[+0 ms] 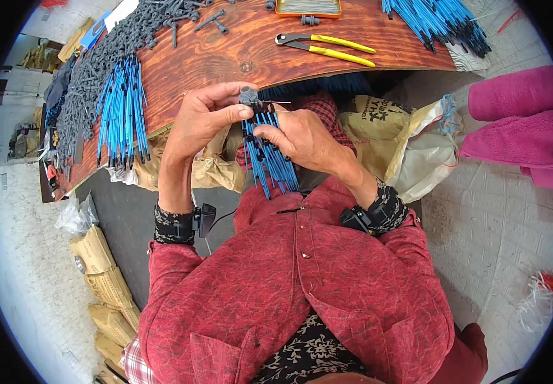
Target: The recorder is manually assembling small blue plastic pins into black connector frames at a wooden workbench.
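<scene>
Between the thumb and fingers of my left hand (207, 118) is a small grey plastic fitting (247, 94). A thin metal wire (276, 102) lies level beside the fitting and points right, above my other hand. My right hand (311, 141) is closed around a bundle of thin blue rods with black ends (275, 168), which hangs down in front of my jacket. The tops of the bundle are right under the fitting; whether they touch it I cannot tell. My right fingertips are partly hidden behind the rods.
Yellow-handled pliers (334, 49) lie on the wooden table (244, 45) ahead. An orange tray of thin wires (308, 6) stands behind them. Grey fittings (97, 77) are heaped at left, near blue rods (123, 109). More blue rods (436, 22) lie far right. Sacks (379, 137) hang below the edge.
</scene>
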The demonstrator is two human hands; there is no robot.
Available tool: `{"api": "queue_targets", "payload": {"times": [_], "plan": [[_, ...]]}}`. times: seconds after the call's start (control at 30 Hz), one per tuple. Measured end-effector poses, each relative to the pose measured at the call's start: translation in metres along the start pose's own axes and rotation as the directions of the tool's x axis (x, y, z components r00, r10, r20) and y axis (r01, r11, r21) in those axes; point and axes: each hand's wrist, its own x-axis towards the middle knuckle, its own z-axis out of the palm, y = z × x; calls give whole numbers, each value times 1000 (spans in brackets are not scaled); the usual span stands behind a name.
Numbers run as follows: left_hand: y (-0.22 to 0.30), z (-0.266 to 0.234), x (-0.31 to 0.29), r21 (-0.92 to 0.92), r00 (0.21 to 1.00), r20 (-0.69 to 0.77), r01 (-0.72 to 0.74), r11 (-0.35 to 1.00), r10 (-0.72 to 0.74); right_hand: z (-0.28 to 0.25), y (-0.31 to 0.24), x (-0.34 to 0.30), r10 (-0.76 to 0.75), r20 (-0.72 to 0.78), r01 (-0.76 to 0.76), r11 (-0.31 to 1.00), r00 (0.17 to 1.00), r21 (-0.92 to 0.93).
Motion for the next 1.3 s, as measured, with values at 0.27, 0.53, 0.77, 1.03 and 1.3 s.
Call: {"api": "queue_targets", "payload": {"times": [0.27, 0.53, 0.77, 1.03, 1.3], "plan": [[-5, -1, 4, -17, 1000, -22, 17, 1000, -17, -2, 8, 5, -25, 37, 23, 999, 999, 41], [-2, 1, 6, -2, 1000, 4, 17, 1000, -17, -6, 7, 8, -6, 50, 5, 1000, 999, 16], [-2, 3, 9, -10, 999, -28, 16, 1000, -16, 6, 9, 6, 18, -85, -14, 999, 996, 48], [-8, -9, 9, -39, 997, -71, -1, 999, -2, 2, -7, 8, 193, -59, -182, 971, 979, 156], [-12, -20, 10, -82, 989, -145, -41, 996, 29, 24, -12, 7, 199, -277, -78, 915, 940, 395]]}}
